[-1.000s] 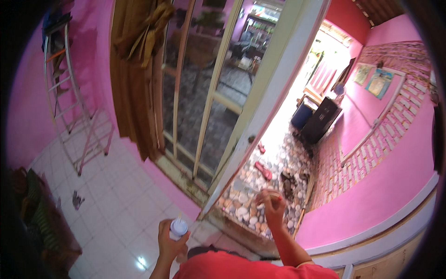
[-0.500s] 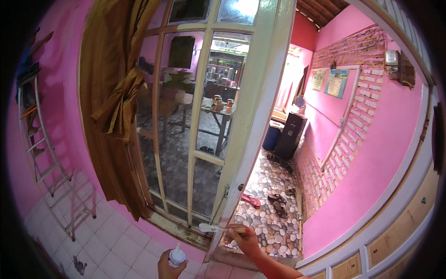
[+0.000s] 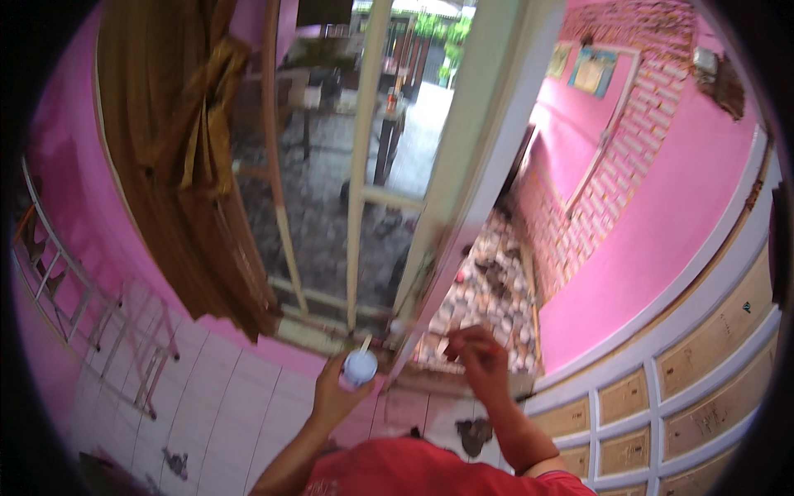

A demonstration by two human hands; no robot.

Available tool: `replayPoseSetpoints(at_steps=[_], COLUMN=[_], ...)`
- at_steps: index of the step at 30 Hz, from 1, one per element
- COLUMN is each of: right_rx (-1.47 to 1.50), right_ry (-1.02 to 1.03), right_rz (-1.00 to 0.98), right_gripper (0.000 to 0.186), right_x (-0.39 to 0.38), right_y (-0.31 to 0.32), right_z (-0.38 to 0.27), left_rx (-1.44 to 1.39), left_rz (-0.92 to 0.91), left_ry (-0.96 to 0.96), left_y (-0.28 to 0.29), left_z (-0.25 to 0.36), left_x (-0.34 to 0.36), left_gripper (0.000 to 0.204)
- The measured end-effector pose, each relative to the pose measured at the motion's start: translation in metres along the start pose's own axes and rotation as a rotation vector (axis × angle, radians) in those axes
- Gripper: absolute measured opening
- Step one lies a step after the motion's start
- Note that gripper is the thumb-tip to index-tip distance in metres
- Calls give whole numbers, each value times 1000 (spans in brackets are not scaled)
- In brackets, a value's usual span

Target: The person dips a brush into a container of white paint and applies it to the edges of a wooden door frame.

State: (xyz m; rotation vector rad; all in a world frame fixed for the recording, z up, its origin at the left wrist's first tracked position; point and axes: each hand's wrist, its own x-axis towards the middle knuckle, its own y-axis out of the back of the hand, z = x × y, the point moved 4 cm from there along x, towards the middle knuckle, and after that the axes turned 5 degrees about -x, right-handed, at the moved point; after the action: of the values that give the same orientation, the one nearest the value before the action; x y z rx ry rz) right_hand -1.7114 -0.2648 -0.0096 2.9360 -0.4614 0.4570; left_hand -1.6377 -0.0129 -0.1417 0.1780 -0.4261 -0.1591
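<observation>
My left hand (image 3: 337, 388) is wrapped round a small cup (image 3: 360, 366) with pale bluish-white contents, a light stick (image 3: 365, 342) standing up out of it. To its right, my right hand (image 3: 480, 354) is closed in a pinch on a paintbrush (image 3: 403, 326). The brush is smeared by motion, its pale head pointing left, in front of the lower end of the white door frame (image 3: 463, 223). From this view I cannot tell whether the bristles touch the wood. Cup and brush head are apart.
A brown curtain (image 3: 157, 165) hangs left of the glazed window (image 3: 318, 207). A metal ladder (image 3: 58, 273) leans at the far left. Through the doorway lies a pebble-patterned floor (image 3: 475, 310) with dark footwear. A panelled door (image 3: 703, 364) stands right; a dark rag (image 3: 473, 436) lies on the tiles.
The view has tipped down and turned, bringing my red shirt and both forearms in. My left hand with the cup has moved up and right; my right hand with the paintbrush has risen.
</observation>
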Motion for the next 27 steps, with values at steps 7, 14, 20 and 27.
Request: replayPoseSetpoints(at_steps=[7, 14, 20, 27], right_rx=[-100, -515, -638, -675], right_ry=[60, 224, 233, 222], right_rz=[154, 87, 15, -53], right_gripper=[13, 17, 16, 21], right_x=[-24, -36, -35, -30], right_y=[-29, -55, -72, -80], right_z=[-40, -60, -63, -53], left_rx=[-45, -136, -171, -196], left_rz=[-170, -247, -306, -300], left_ry=[-35, -100, -56, -126], left_y=[13, 7, -1, -2], left_z=[34, 26, 23, 26], left_x=[40, 42, 41, 42], left_gripper=[61, 62, 62, 61])
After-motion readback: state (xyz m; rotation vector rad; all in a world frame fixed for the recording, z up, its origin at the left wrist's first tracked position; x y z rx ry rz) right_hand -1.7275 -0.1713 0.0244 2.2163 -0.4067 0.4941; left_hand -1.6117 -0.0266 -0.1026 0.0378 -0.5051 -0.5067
